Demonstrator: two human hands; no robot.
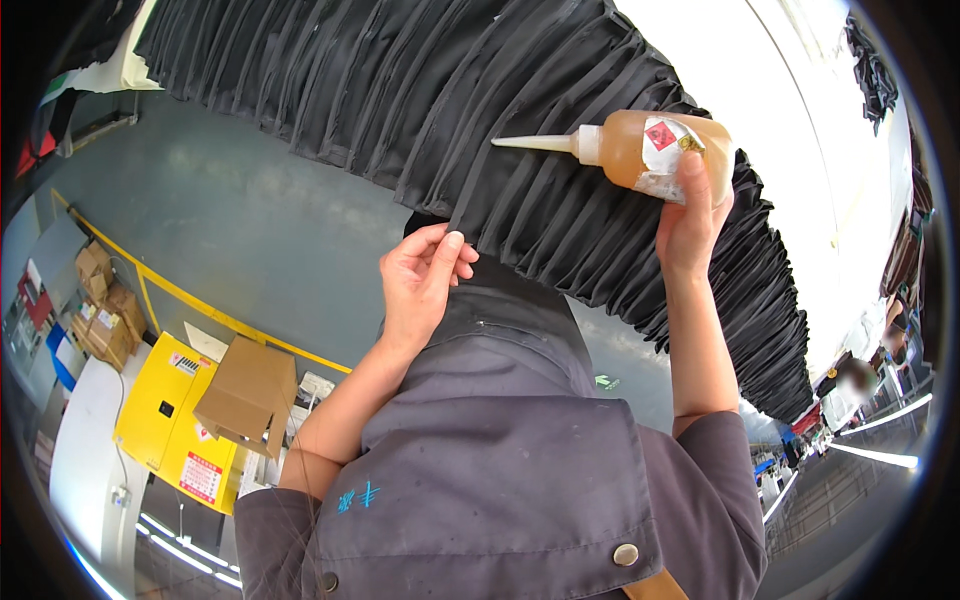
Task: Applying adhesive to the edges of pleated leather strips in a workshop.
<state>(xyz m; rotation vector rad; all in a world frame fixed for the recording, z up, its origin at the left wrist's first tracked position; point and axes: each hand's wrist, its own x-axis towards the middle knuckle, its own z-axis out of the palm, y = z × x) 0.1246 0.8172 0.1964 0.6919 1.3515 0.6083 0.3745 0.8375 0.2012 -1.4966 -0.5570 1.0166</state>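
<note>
Squeeze bottle (625, 150) lies over the layered black fabric strips (330, 80), its long axis roughly crosswise, nozzle (540, 143) aimed left; the tip sits beyond and slightly right of the left hand (425, 275), nearer to it than to the right hand (693, 225). Whether the tip touches cloth: cannot tell. Right hand grips the bottle near its base, thumb across the label (other fingers mostly hidden), forearm reaching nearly straight up. Left hand, elbow bent, pinches one strip's near end between thumb and forefinger.
</note>
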